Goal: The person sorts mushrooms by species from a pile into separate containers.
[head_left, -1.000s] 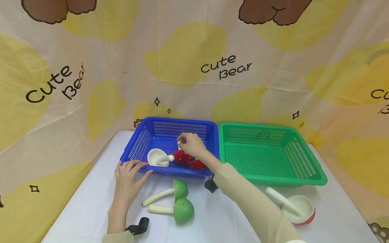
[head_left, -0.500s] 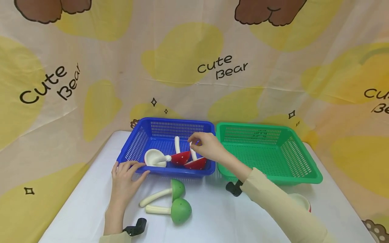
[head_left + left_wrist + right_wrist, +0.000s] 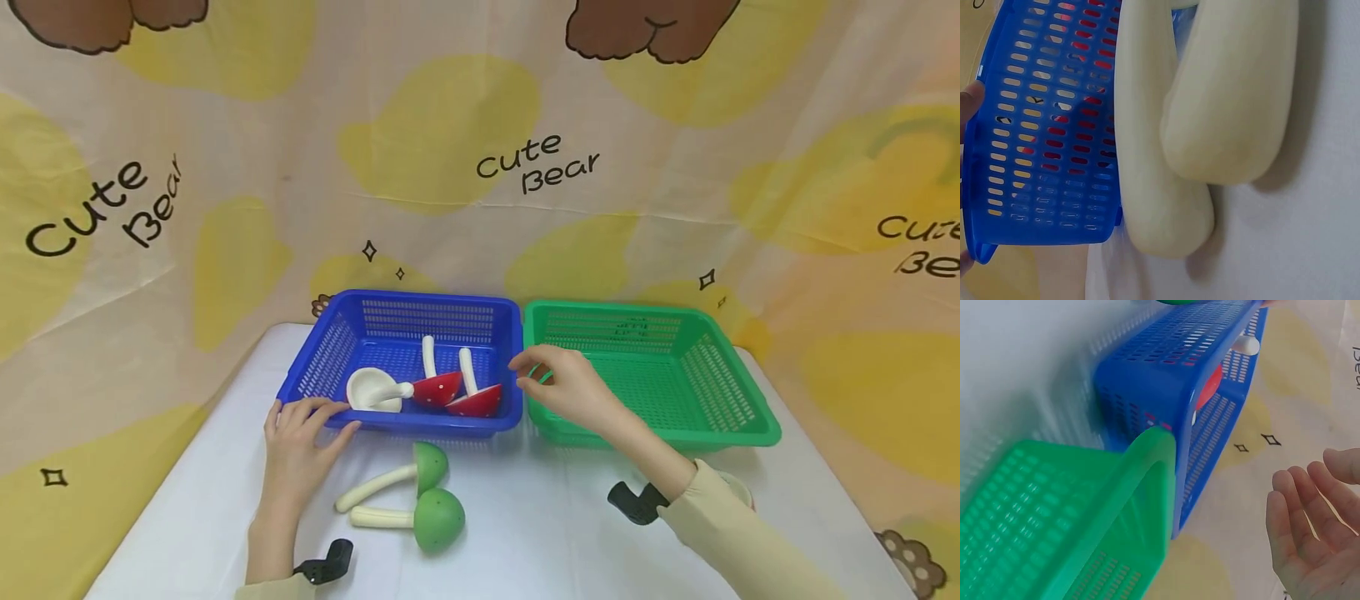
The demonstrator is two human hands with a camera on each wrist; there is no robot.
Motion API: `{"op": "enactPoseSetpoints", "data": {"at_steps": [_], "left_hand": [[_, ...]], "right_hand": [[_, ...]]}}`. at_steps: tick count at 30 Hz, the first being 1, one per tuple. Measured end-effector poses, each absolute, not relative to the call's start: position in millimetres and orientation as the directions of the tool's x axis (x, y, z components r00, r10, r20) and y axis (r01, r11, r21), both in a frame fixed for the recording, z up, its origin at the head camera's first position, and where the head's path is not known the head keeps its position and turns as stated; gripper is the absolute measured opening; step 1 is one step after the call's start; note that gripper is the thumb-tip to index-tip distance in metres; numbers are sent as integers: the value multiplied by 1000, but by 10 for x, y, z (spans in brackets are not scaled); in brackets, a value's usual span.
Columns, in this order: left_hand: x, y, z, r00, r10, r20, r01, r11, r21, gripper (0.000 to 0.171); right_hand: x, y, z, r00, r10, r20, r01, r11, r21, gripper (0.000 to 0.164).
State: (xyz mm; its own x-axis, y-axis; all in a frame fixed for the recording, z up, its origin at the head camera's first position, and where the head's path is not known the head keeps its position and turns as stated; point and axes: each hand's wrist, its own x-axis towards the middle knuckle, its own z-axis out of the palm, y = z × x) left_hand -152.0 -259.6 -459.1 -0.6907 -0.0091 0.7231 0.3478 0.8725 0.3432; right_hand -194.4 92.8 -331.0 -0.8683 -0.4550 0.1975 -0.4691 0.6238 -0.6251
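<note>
My left hand rests with its fingers over the front left rim of the blue basket. Inside that basket are a white-stemmed red mushroom, a second red mushroom to its right, and another one turned with its white hollow side up, at the left. My right hand hovers over the left part of the green basket, fingers loosely bent and nothing between them. On the table before the blue basket lie two green mushrooms, one behind the other, stems pointing left.
The baskets stand side by side on a white-covered table, close to a patterned cloth backdrop. Behind the right sleeve, part of a pale bowl-shaped piece shows in front of the green basket.
My right hand has let go of the red mushroom in the blue basket and moved right, over the green basket's edge. My left hand stays on the blue rim.
</note>
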Motion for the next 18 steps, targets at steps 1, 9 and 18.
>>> {"op": "enactPoseSetpoints", "data": {"at_steps": [1,9,18], "left_hand": [[-1521,-2595,-4590,-692,-10,722,347,872,345,28],[-1523,-2597,-4596,-717,-25,696,328,870,369,29],[-1519,-2600,-4581,-720,-29,693,327,867,377,29]], "right_hand": [[-1922,966,-3311,-870,-451,202,-468,624,-625,20],[-1735,1283,-3369,-874,-425,236,-477,661,-579,18],[-1506,1672,-3481,-869,-389,306,-494,714,-496,21]]}}
